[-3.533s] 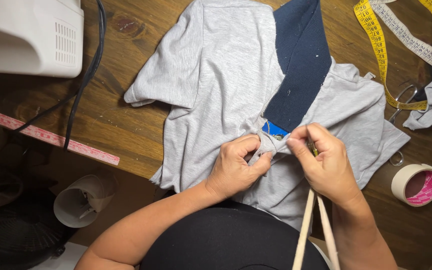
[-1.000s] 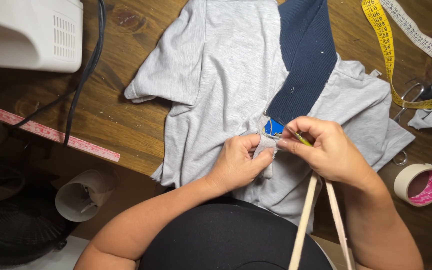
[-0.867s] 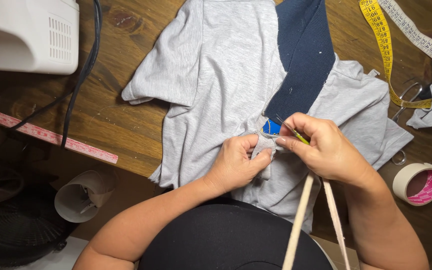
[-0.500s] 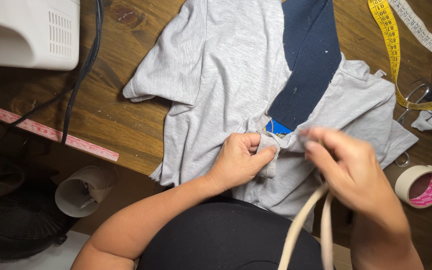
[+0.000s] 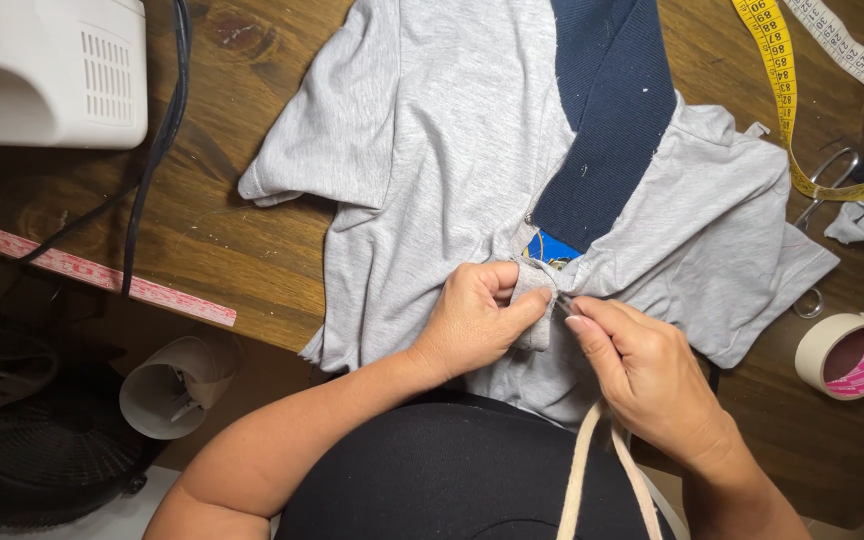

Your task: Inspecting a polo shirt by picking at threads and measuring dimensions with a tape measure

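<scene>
Left hand (image 5: 474,322) is closed, pinching a fold of the grey shirt (image 5: 452,150) spread centre on the wooden table (image 5: 242,250). Right hand (image 5: 647,375), fingers curled, grips the same fold just right of it, below the navy collar strip (image 5: 607,100).

A small blue label (image 5: 552,247) sits under the navy collar (image 5: 607,110).

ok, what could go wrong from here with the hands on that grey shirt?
1. The left hand pinches a small fold of the grey knit shirt while the right hand works a thin tool, too small to identify, right beside those fingers: a slip could prick them.
2. The shirt's lower part hangs over the wooden table edge; it may slide.
</scene>
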